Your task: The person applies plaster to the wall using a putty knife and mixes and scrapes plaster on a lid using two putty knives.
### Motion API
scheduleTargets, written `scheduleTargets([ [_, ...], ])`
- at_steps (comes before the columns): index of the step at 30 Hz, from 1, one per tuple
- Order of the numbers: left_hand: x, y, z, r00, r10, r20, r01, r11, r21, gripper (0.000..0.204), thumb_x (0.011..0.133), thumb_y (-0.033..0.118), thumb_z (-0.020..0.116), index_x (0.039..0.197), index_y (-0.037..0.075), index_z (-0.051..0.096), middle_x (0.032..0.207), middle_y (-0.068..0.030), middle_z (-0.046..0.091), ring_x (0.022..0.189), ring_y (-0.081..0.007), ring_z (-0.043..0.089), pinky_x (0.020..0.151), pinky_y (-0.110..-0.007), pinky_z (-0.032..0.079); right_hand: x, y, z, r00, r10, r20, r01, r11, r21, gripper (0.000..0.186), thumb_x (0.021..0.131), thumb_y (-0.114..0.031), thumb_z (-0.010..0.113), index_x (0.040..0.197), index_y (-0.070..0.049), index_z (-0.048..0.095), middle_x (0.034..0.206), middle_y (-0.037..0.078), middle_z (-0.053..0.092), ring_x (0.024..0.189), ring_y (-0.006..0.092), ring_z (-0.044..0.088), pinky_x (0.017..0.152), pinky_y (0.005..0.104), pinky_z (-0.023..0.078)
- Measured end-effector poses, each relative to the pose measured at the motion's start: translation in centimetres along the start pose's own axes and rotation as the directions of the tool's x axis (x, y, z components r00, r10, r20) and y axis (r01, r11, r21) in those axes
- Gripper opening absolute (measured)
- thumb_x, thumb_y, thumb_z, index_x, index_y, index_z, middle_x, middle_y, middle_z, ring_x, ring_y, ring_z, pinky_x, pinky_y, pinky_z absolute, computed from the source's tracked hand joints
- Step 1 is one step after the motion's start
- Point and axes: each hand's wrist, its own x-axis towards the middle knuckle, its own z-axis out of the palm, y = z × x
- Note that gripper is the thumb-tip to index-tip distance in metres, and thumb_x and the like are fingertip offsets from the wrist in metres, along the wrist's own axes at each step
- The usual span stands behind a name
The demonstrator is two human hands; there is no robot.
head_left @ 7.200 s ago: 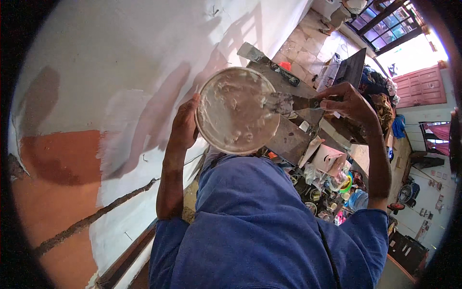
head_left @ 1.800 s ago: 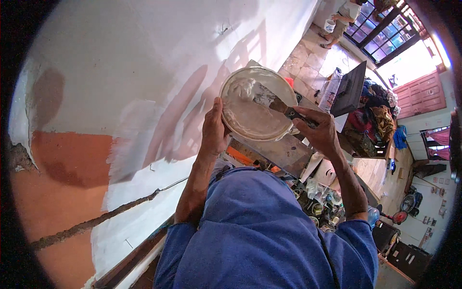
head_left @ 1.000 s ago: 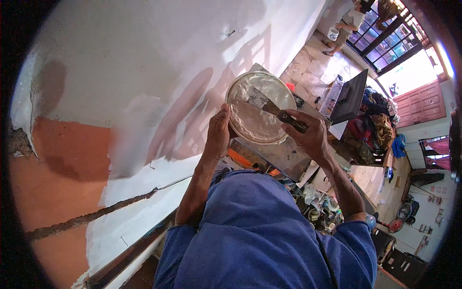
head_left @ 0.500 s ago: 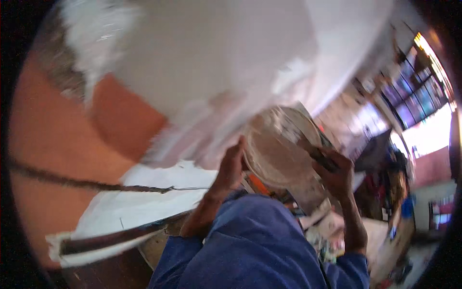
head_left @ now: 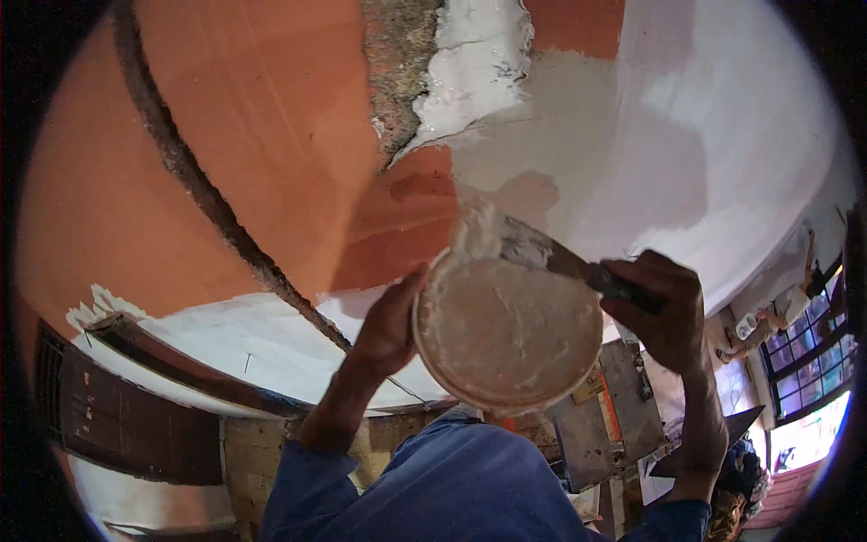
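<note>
A worker in a blue shirt faces a patched orange wall [head_left: 298,135], bearing a round pan [head_left: 492,406] of wet, pale paste [head_left: 510,334] at chest height. The left hand [head_left: 390,327] clasps the pan at its left edge; its fingers are largely hidden beneath, so their spread cannot be told. The right hand [head_left: 657,307] is curled firmly around the dark handle of a putty knife [head_left: 569,262], whose blade slants over the pan's upper right edge, a soft lump of paste [head_left: 477,233] at its tip by the upper edge. The load looks precarious: tilting the blade, or a jolt in the wrist, could drop the lump outside the rim. With support apparent only at the left edge, the pan could also tip if the knife presses hard on the opposite side
</note>
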Motion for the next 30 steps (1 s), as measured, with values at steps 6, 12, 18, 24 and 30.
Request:
scheduleTargets([
  [6,-0.2,4.2,-0.9,0.979,-0.115,-0.169,0.073,0.969,-0.235,0.037,0.092,0.028,0.035,0.115,0.001,0.045,0.106,-0.0109,0.055,0.094,-0.0156,0.056,0.079,-0.029,0.048,6.0,-0.2,-0.1,0.997,-0.08,0.006,0.079,0.987,0.141,0.023,0.071,-0.007,0.067,0.093,-0.005,0.065,0.077,0.01,0.063,0.064,0.0149,0.059,0.06,0.0259,0.048],
  [12,0.1,5.3,-2.1,0.928,-0.019,-0.372,0.06,0.993,0.098,0.039,0.091,0.028,0.039,0.118,0.0,0.043,0.106,-0.0103,0.055,0.094,-0.0161,0.054,0.079,-0.03,0.046,10.1,0.2,-0.6,0.965,0.093,0.245,-0.174,0.925,0.338,0.018,0.077,-0.012,0.063,0.092,-0.004,0.065,0.073,0.004,0.064,0.062,0.0092,0.057,0.055,0.022,0.046],
  [18,0.4,5.8,-2.7,0.958,0.07,-0.278,-0.074,0.997,-0.005,0.039,0.091,0.028,0.04,0.121,0.003,0.041,0.112,-0.0092,0.051,0.098,-0.017,0.051,0.082,-0.03,0.043,13.4,1.7,0.6,0.966,0.13,0.222,-0.217,0.874,0.435,0.022,0.074,-0.018,0.067,0.09,-0.003,0.065,0.06,0.001,0.057,0.049,0.0052,0.044,0.043,0.0194,0.036],
  [24,1.1,6.1,-2.9,0.958,0.067,-0.278,-0.083,0.995,-0.046,0.038,0.09,0.028,0.039,0.121,0.006,0.043,0.118,-0.0072,0.046,0.107,-0.0163,0.044,0.09,-0.031,0.036,14.7,2.4,-0.7,0.98,0.074,0.184,-0.146,0.897,0.418,0.023,0.073,-0.019,0.066,0.087,-0.001,0.065,0.055,0.003,0.052,0.044,0.0059,0.041,0.04,0.02,0.033],
  [30,1.4,5.6,-4.1,0.975,0.129,-0.181,-0.121,0.991,0.053,0.038,0.09,0.029,0.039,0.119,0.005,0.044,0.119,-0.0059,0.043,0.11,-0.0163,0.04,0.094,-0.029,0.03,13.2,3.2,-3.3,0.985,0.102,0.139,-0.145,0.926,0.349,0.021,0.074,-0.02,0.064,0.081,0.0,0.064,0.055,0.003,0.052,0.041,0.0054,0.037,0.038,0.02,0.03],
])
